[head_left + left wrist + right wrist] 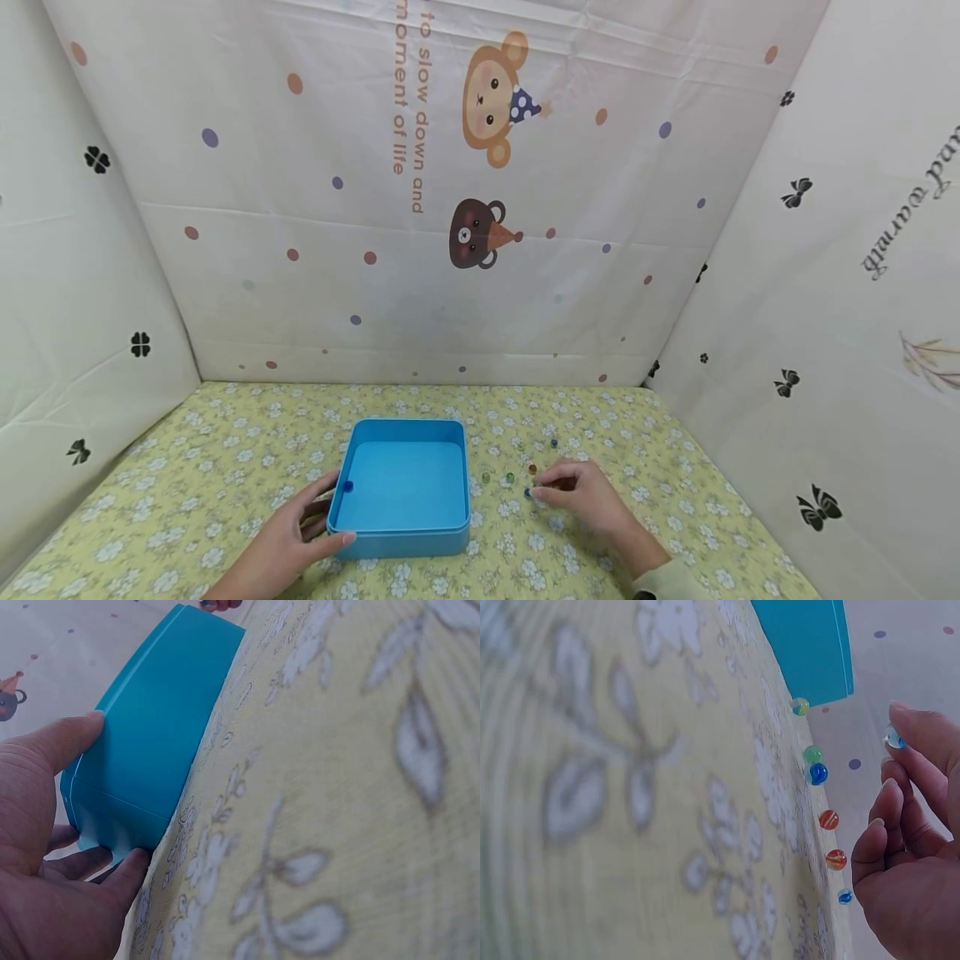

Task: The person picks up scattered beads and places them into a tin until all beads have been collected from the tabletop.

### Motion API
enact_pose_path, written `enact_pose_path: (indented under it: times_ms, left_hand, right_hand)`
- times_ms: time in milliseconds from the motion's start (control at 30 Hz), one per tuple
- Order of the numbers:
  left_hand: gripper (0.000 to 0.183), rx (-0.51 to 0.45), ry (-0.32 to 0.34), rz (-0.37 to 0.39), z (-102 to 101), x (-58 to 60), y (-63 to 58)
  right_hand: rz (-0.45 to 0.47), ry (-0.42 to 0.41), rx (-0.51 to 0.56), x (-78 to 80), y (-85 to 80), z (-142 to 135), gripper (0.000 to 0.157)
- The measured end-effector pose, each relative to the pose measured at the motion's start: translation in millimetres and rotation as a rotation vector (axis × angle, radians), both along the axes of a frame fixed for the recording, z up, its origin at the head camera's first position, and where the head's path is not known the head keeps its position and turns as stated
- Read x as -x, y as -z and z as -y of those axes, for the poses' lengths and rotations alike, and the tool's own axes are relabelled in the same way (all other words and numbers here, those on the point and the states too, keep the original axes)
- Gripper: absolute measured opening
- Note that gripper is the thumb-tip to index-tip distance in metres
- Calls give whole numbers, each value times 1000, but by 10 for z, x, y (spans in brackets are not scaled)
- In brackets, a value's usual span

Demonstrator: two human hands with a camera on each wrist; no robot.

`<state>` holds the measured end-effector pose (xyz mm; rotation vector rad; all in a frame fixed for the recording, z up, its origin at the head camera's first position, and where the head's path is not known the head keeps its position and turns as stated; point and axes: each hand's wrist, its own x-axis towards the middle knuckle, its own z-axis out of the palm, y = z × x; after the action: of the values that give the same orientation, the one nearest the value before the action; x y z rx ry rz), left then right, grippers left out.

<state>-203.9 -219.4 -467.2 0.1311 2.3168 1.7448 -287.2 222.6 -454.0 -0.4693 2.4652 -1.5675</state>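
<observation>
A light blue square box (pixel 401 542) stands on the table, its open side up. My left hand (pixel 281 537) grips its near left corner, thumb at the front rim and fingers along the left side. One dark blue marble (pixel 348 487) lies inside by the left wall. To the right of the box, my right hand (pixel 588 498) pinches a clear marble with blue in it (pixel 895 737) between thumb and index finger. Below and beside that hand are more glass marbles: a green one (pixel 510 477), a dark blue one (pixel 819 774) and two orange-red ones, one of them an orange-red marble (pixel 829 820).
A yellow-green marble (pixel 486 477) sits close to the box's right side, and a blue marble (pixel 553 443) lies farther back. The table wears a yellow flowered cloth (pixel 247 467). White printed sheets (pixel 405 292) rise at the back and both sides.
</observation>
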Motion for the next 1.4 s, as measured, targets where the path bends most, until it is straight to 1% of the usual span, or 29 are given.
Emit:
enact_pose_path:
  times_ms: [167, 433, 633, 833, 1000, 1267, 1400]
  left_hand:
    - [90, 7, -8, 0, -3, 5, 0]
    - [90, 18, -19, 0, -4, 10, 11]
    - [90, 16, -17, -5, -4, 6, 9]
    - [90, 19, -19, -8, -2, 8, 21]
    - [90, 16, -23, -7, 1, 14, 37]
    - [91, 18, -28, -8, -6, 13, 42]
    - [91, 23, -37, -4, -11, 19, 46]
  right_hand:
    - [-16, -9, 7, -4, 9, 48, 31]
    - [-18, -39, 30, -14, 7, 92, 33]
    - [-26, -41, 21, -3, 20, 109, 35]
    - [-12, -34, 36, 3, 34, 139, 37]
    - [-5, -36, 51, 2, 29, 171, 36]
    - [-46, -54, 42, -27, -2, 243, 34]
    - [-38, -55, 49, -44, -23, 260, 34]
